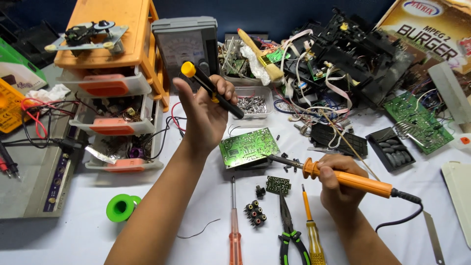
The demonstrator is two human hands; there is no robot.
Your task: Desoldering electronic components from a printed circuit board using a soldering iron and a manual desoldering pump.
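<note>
Your left hand (205,114) is raised, palm toward you, fingers wrapped around a black desoldering pump (212,90). Your right hand (337,184) grips the orange soldering iron (343,177) low, its tip touching the green circuit board (248,146) on the table (196,206).

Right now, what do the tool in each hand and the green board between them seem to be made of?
The soldering iron in the right hand has a matte orange handle, likely plastic, and a dark metal-looking tip. The desoldering pump in the left hand looks like black plastic with a yellow cap. The circuit board appears rigid laminate, glossy green with pale traces.
</note>
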